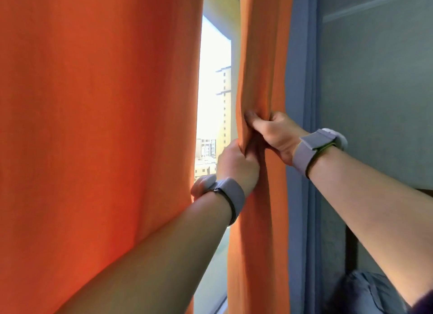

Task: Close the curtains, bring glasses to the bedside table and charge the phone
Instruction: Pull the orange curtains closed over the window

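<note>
While no bench or bedside table shows in this view, the entries run left to right:

1. Left curtain panel (pixel 93 126): orange cloth, hanging spread and nearly flat, filling the left half of the view. Long axis vertical; free edge faces right, toward the gap.

2. Window gap (pixel 213 91): narrow bright strip between the two panels, with buildings beyond the glass. The curtains are not yet closed.

3. Left hand (pixel 236 163): fingers curled round the inner folds of the right panel, just below the other hand. Pale wristband (pixel 230 194) at the wrist.

4. Right curtain panel (pixel 260 56): orange, gathered into tight vertical folds to the right of the gap. Long axis vertical; free edge faces left, toward the gap. Handling, as judged: soft, limp, fairly light and not fragile. It will drape and bunch rather than hold a shape. Any resistance is likely to come from the rail, which is out of view. Best taken as a full fistful at the leading edge and drawn sideways to the left, not downward.

5. Right hand (pixel 276 135): clamped on a fistful of the same folds, just above the left hand.

6. Blue-grey strip (pixel 302 103): cloth hanging against the right edge of the orange panel. Lining or separate curtain, cannot tell.

7. Wall (pixel 375 103): pale grey-green, far right.

Glasses and phone: not in view
</note>
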`<move>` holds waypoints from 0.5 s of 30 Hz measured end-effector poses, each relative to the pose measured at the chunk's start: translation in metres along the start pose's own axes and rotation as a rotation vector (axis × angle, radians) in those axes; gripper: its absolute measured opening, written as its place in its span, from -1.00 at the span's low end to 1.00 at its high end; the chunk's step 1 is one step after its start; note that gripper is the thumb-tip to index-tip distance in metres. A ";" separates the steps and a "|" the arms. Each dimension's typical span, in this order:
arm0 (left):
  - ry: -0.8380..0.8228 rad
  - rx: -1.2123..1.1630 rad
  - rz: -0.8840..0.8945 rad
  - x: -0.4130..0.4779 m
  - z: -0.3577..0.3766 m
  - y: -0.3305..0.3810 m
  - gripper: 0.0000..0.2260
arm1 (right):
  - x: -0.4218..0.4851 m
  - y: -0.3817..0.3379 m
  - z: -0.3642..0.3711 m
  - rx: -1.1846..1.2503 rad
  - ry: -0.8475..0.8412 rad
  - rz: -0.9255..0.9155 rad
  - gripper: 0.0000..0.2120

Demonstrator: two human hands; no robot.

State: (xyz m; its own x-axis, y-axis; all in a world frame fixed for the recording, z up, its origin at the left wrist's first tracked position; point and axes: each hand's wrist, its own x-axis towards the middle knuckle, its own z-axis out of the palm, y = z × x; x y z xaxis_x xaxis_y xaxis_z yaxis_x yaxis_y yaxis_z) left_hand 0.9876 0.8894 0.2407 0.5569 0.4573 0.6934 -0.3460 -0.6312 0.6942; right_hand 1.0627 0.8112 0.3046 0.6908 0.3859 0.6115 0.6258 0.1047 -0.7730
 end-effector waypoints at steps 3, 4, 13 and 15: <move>0.008 0.074 0.015 0.003 -0.006 -0.009 -0.75 | 0.001 -0.010 -0.005 0.004 0.019 -0.020 -0.57; -0.004 0.084 0.018 0.003 -0.008 -0.009 -0.74 | 0.003 -0.015 -0.005 0.047 0.039 -0.019 -0.56; -0.120 0.150 0.043 -0.008 -0.026 0.009 -0.70 | 0.021 -0.039 0.014 0.115 0.169 0.068 -0.38; -0.151 0.151 0.015 -0.008 -0.038 0.008 -0.70 | 0.014 -0.044 0.022 0.105 0.182 0.037 -0.43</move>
State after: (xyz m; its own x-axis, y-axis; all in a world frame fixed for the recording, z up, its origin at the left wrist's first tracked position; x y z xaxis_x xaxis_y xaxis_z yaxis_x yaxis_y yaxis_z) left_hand 0.9515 0.9046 0.2483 0.6632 0.3557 0.6585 -0.2440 -0.7290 0.6395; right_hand 1.0368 0.8318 0.3437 0.7725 0.2202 0.5956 0.5641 0.1927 -0.8029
